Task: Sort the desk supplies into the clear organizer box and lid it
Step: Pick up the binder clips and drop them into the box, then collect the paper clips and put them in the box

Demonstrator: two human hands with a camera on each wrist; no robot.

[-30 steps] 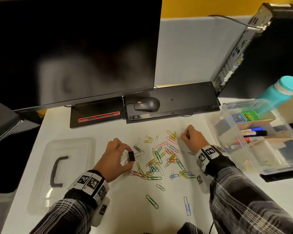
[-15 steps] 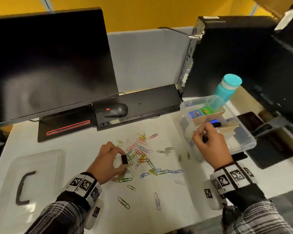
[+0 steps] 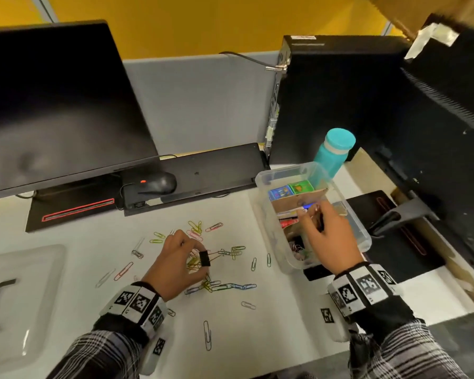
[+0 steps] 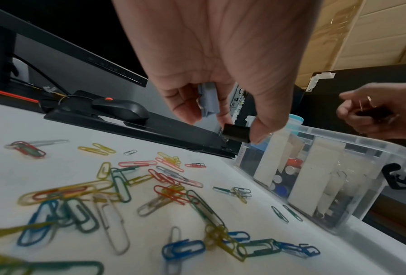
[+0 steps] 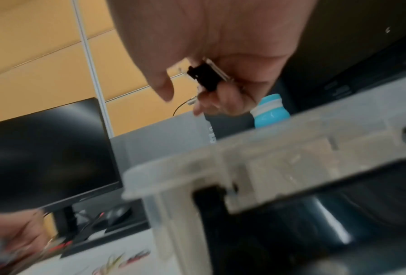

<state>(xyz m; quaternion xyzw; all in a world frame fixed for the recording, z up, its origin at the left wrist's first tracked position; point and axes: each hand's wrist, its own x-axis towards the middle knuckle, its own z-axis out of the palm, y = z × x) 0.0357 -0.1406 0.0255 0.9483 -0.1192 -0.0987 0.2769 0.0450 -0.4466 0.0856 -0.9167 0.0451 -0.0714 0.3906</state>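
Many coloured paper clips [image 3: 219,285] [image 4: 117,188] lie scattered on the white desk. My left hand [image 3: 181,258] hovers over them and pinches a black binder clip [image 3: 204,259] [image 4: 236,133] between thumb and finger; a grey-blue item [image 4: 208,99] is tucked in its palm. My right hand [image 3: 326,231] is above the clear organizer box [image 3: 364,236] [image 4: 352,148] and grips another black binder clip [image 5: 205,77] [image 3: 320,218]. Inside the box I see markers, cardboard dividers and small coloured boxes. The clear lid [image 3: 25,296] with a black handle lies at the far left.
A monitor [image 3: 52,105], a black mouse [image 3: 158,183] and a flat black keyboard [image 3: 203,173] stand behind the clips. A teal bottle [image 3: 334,151] and a black computer tower [image 3: 340,99] sit behind the box. Cardboard is at the right edge.
My right hand left the paper clips and moved right to above the box, carrying a binder clip. The left hand kept its binder clip over the pile. The head view swung right.
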